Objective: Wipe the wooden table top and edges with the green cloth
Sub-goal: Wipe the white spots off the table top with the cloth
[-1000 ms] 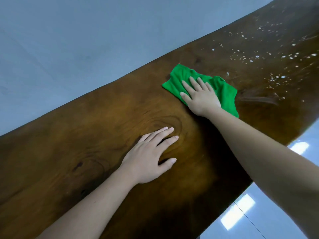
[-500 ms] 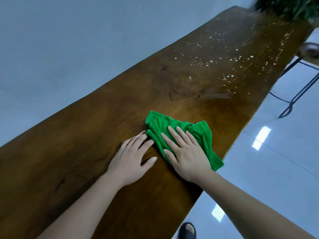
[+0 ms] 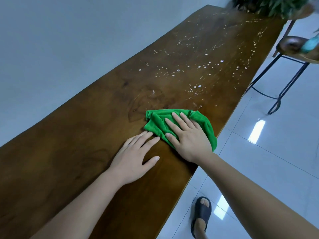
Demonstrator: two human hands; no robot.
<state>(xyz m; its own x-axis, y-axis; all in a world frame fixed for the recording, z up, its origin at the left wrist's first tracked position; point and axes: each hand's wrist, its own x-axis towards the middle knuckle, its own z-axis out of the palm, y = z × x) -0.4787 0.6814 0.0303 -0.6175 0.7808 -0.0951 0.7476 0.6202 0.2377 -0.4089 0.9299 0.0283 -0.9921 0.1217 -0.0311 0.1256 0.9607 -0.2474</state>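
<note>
A long dark wooden table top (image 3: 72, 152) runs from the lower left to the upper right. The crumpled green cloth (image 3: 155, 121) lies near the table's right edge. My right hand (image 3: 188, 137) presses flat on the cloth, fingers spread. My left hand (image 3: 134, 157) rests flat on the bare wood just left of the cloth, fingertips close to its edge, holding nothing. White droplets (image 3: 198, 69) speckle the wood beyond the cloth.
A stool with thin black metal legs (image 3: 283, 80) stands on the glossy white tiled floor (image 3: 276, 152) at the right. A green plant (image 3: 269, 4) sits at the table's far end. My foot in a dark sandal (image 3: 201, 214) is below the table edge. A grey wall borders the left side.
My right hand has drawn the cloth back from the far side to the near right edge of the table. The view has tilted, showing more floor and the stool. The left hand stays flat.
</note>
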